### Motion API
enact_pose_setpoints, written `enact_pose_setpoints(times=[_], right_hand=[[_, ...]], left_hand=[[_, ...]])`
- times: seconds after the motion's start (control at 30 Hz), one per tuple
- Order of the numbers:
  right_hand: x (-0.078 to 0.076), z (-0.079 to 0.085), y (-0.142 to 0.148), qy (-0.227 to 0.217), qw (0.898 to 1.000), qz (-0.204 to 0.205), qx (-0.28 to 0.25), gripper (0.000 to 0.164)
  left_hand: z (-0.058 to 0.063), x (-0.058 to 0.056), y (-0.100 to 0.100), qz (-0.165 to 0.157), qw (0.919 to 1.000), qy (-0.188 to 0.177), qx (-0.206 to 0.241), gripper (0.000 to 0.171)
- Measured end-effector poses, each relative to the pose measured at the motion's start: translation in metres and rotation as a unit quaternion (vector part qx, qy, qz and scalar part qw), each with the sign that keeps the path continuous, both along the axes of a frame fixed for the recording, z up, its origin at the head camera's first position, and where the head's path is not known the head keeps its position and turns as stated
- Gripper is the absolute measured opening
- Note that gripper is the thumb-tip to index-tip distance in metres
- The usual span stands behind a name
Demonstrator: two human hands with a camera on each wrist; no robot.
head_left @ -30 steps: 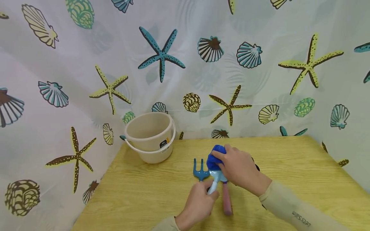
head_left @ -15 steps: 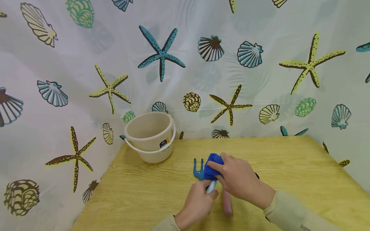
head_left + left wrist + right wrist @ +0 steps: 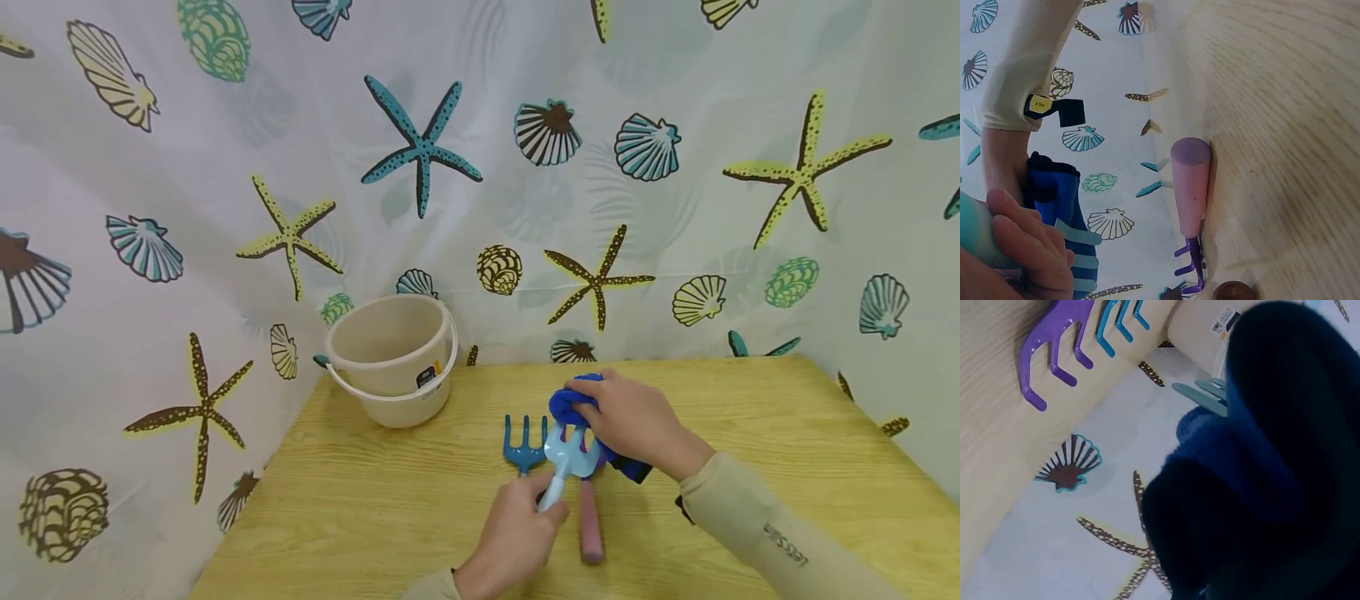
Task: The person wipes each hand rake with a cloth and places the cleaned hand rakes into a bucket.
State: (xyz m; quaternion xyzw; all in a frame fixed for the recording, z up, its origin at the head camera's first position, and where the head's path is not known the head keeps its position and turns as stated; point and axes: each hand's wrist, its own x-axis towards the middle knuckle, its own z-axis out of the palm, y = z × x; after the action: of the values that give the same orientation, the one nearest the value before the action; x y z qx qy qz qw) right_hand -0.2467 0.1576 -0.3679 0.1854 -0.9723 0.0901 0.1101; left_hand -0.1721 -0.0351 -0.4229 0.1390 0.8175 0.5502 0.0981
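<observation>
My left hand (image 3: 517, 521) grips the handle of a light blue hand fork (image 3: 572, 457), its tines pointing away from me and raised above the table. At the tine tips my right hand (image 3: 637, 421) holds a bunched blue cloth (image 3: 576, 404); part of the cloth hangs down on the right. In the right wrist view the dark cloth (image 3: 1260, 469) fills much of the picture and hides the fingers. On the table beneath lie a darker blue fork (image 3: 523, 452), its handle hidden behind my left hand, and a purple rake with a pink handle (image 3: 591, 525).
A cream bucket (image 3: 397, 379) with a white handle stands at the back left of the wooden table (image 3: 337, 500). A curtain (image 3: 480, 192) printed with shells and starfish rises behind and beside it. A round brown end (image 3: 1234, 291) shows low in the left wrist view.
The right hand and cloth move down over the fork's tines towards the handle, then back out to the tips, baring the tines. My left hand stays nearly still.
</observation>
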Motion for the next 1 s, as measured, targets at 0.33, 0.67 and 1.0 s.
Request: enact_pose_setpoints(times=[0.33, 0.67, 1.0], right_hand=[[-0.027, 0.001, 0.028, -0.237, 0.961, 0.010, -0.142, 0.048], [-0.043, -0.004, 0.047, -0.344, 0.909, 0.032, -0.232, 0.046], [-0.041, -0.007, 0.053, -0.324, 0.914, 0.042, -0.241, 0.048]], left_hand=[[-0.006, 0.001, 0.000, -0.001, 1.0000, 0.008, 0.002, 0.016], [-0.007, 0.002, -0.002, -0.019, 0.9995, 0.025, -0.003, 0.032], [-0.001, -0.002, -0.004, -0.031, 0.9989, -0.026, 0.024, 0.015]])
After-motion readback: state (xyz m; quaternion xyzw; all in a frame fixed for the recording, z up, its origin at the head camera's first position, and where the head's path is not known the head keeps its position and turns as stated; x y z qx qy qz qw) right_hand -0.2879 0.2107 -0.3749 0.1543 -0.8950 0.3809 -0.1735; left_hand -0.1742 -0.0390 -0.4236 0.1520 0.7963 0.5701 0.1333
